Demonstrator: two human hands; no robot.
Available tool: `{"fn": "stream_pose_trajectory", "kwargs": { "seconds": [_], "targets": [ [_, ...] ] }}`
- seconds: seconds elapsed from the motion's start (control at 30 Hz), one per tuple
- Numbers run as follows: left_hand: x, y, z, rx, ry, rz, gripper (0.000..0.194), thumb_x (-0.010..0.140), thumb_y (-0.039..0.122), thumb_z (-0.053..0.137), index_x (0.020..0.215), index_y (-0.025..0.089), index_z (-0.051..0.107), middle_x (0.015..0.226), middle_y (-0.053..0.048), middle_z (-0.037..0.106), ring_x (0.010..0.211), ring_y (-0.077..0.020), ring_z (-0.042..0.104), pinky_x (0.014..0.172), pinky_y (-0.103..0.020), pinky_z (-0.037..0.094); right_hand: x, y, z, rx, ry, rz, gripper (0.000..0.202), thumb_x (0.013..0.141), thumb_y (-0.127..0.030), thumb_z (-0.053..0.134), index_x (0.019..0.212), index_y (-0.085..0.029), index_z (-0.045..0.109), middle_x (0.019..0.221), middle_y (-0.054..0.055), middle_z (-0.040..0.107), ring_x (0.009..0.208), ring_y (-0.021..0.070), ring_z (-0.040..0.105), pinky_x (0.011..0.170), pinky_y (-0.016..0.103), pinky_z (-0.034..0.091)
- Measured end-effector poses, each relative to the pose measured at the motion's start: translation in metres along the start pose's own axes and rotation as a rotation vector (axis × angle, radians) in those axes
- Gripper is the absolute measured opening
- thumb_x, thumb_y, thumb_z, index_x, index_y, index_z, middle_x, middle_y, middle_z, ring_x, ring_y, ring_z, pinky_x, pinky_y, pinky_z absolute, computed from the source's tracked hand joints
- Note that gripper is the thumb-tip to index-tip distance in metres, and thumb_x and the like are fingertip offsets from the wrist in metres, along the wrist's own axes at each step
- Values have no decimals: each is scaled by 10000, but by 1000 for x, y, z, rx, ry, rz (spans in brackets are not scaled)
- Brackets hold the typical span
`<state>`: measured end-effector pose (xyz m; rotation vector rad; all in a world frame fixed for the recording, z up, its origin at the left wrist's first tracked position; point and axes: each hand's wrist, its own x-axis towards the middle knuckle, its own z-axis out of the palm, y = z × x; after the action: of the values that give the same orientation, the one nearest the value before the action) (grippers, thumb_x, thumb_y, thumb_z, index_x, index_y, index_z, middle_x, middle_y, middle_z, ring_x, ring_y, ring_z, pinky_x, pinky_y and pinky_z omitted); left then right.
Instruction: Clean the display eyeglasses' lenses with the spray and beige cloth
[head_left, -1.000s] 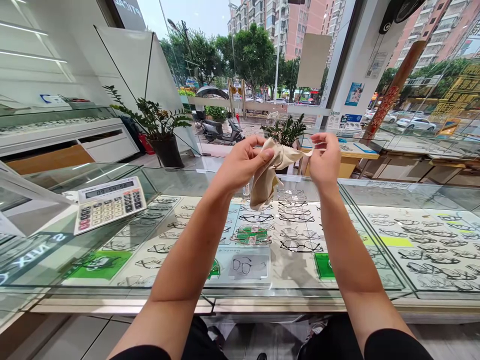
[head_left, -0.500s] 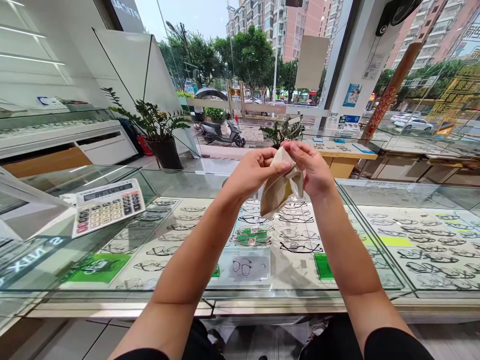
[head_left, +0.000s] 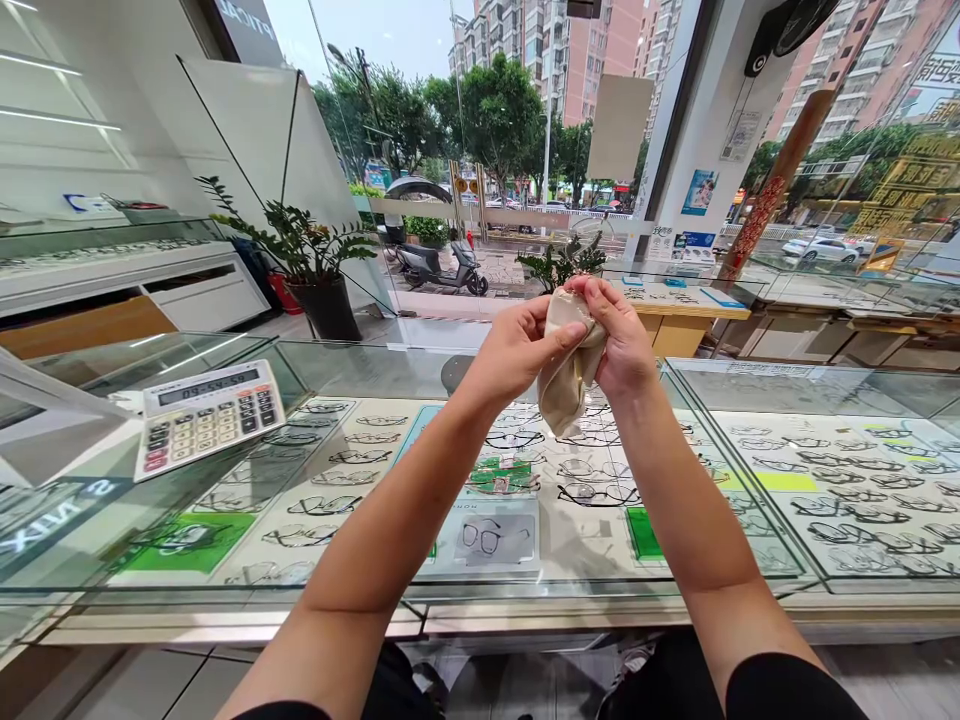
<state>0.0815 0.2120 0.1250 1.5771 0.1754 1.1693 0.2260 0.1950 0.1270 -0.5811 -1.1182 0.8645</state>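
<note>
A beige cloth (head_left: 562, 395) is bunched between my two hands, its loose end hanging over the glass counter. My left hand (head_left: 521, 345) is closed, thumb pressing the cloth from the left. My right hand (head_left: 624, 335) is closed too, its thumb and fingers pinched at the cloth's upper right edge. Just above those fingertips shows the faint round outline of thin-rimmed glasses (head_left: 594, 222); the rest of them is hidden by cloth and fingers. Under the counter's glass, rows of spectacle frames (head_left: 596, 494) lie below my hands.
A calculator (head_left: 210, 415) stands tilted on the glass counter (head_left: 360, 365) at left. Potted plants (head_left: 328, 300) stand beyond, before the shop window. Another display case (head_left: 847, 375) adjoins at right, and a wooden table (head_left: 675, 325) stands farther back.
The cloth has been turned and refolded, now covering more between my fingers. The clear round lens above my right fingertips has tilted and shows more faintly.
</note>
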Motion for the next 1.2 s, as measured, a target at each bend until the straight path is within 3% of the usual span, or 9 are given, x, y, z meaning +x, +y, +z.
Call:
{"fn": "stream_pose_trajectory", "kwargs": {
  "seconds": [0.2, 0.4, 0.47, 0.57, 0.7, 0.83, 1.0, 1.1, 1.2],
  "targets": [
    [0, -8, 3, 123, 102, 148, 503, 814, 608, 932, 1045, 189, 773, 919, -25, 738, 807, -151, 644, 762, -264, 536, -5, -4, 5, -13, -44, 37, 455, 714, -652, 931, 940, -284, 789, 1027, 38, 794, 966, 220, 728, 914, 369, 639],
    [-2, -9, 10, 171, 260, 230, 506, 898, 706, 817, 938, 207, 742, 815, -3, 654, 700, -132, 541, 666, -260, 473, -13, -13, 9, -36, -119, -55, 297, 802, -549, 894, 942, -290, 853, 1053, 25, 787, 1081, 225, 727, 1072, 384, 605],
    [-2, -7, 10, 173, 245, 253, 504, 930, 711, 778, 933, 208, 750, 802, -3, 638, 706, -136, 541, 672, -263, 474, -14, -14, 9, -31, -114, -86, 264, 830, -524, 875, 945, -287, 859, 1037, 26, 786, 1058, 220, 732, 1062, 375, 606],
    [0, -3, 7, 144, 128, 210, 504, 945, 707, 761, 925, 204, 765, 794, -6, 635, 718, -140, 554, 673, -261, 470, -13, -15, 6, -69, -61, -75, 303, 837, -573, 856, 910, -281, 829, 980, 32, 787, 964, 222, 735, 951, 380, 637],
    [2, -3, 1, 105, -25, 142, 493, 853, 666, 876, 944, 192, 775, 839, -18, 677, 761, -153, 601, 722, -271, 512, -7, -15, 2, -82, -7, -45, 330, 802, -591, 874, 855, -277, 786, 926, 30, 783, 885, 211, 726, 856, 364, 646],
    [2, -11, 0, 127, 53, 165, 503, 845, 592, 914, 1138, 203, 789, 927, -30, 746, 813, -163, 653, 772, -274, 540, -6, -13, 2, -58, -60, -7, 327, 800, -574, 902, 901, -282, 795, 967, 22, 799, 904, 204, 739, 908, 376, 649],
    [3, -14, -2, 250, 247, 250, 545, 955, 739, 729, 862, 203, 754, 764, -16, 671, 706, -156, 586, 653, -282, 474, -8, -9, 5, -70, -117, 4, 406, 743, -615, 946, 929, -285, 802, 1027, 27, 816, 1044, 224, 749, 1072, 405, 617],
    [6, -11, -8, 246, 219, 193, 630, 927, 801, 712, 734, 203, 668, 656, 2, 577, 604, -136, 511, 559, -286, 407, -6, -11, 3, -77, -82, -50, 341, 786, -585, 921, 900, -290, 792, 1059, 21, 795, 1056, 207, 733, 1067, 388, 601],
    [9, -8, -19, 222, 233, 161, 632, 917, 804, 723, 731, 205, 646, 658, 3, 587, 583, -126, 513, 526, -274, 395, -5, -22, -5, -141, -81, -118, 285, 846, -562, 868, 847, -297, 764, 1120, 27, 779, 1177, 222, 714, 1085, 399, 576]
  ]
}}
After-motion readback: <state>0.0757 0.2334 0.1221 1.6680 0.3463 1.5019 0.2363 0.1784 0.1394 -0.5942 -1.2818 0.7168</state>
